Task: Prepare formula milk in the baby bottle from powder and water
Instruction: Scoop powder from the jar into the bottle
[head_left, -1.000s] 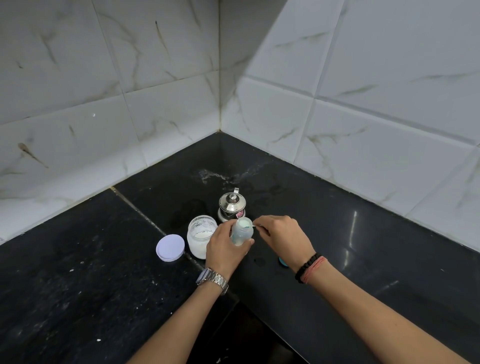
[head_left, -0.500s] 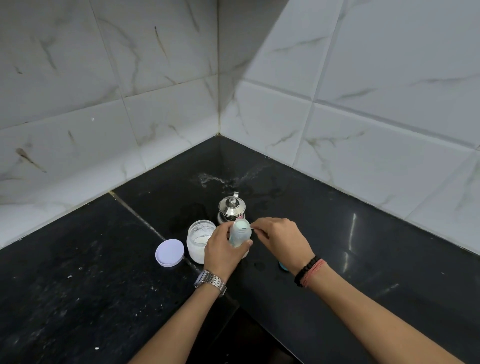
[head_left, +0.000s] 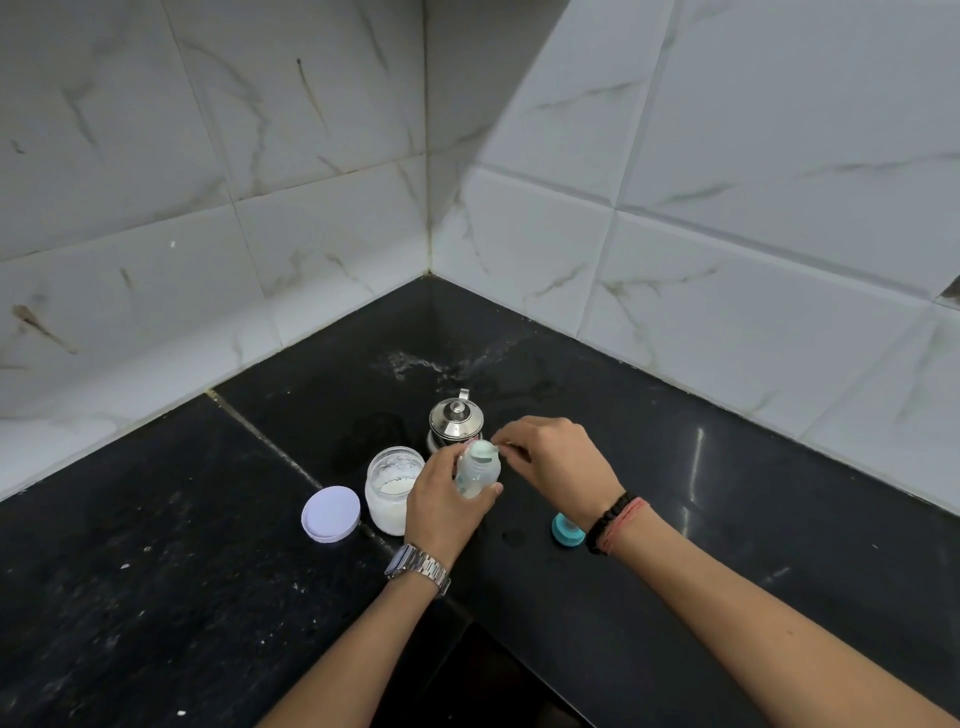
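My left hand (head_left: 445, 506) grips a small clear baby bottle (head_left: 479, 469), uncapped and tilted a little to the right above the black counter. My right hand (head_left: 558, 458) pinches a small spoon (head_left: 500, 445) whose tip lies at the bottle's mouth; most of the spoon is hidden by my fingers. Just left of the bottle stands an open glass jar of white powder (head_left: 392, 488). Its white lid (head_left: 331, 514) lies flat on the counter to the left. The bottle's teal cap (head_left: 566, 530) sits on the counter under my right wrist.
A small steel pot with a lid (head_left: 456, 418) stands right behind the bottle. White spilled residue (head_left: 415, 364) marks the black counter (head_left: 156, 571) near the corner. Tiled walls close the counter at the back left and back right.
Both hands have kept their place at the bottle. The view has tilted slightly, so everything sits a little lower in the frame. The spoon stays at the bottle's mouth.
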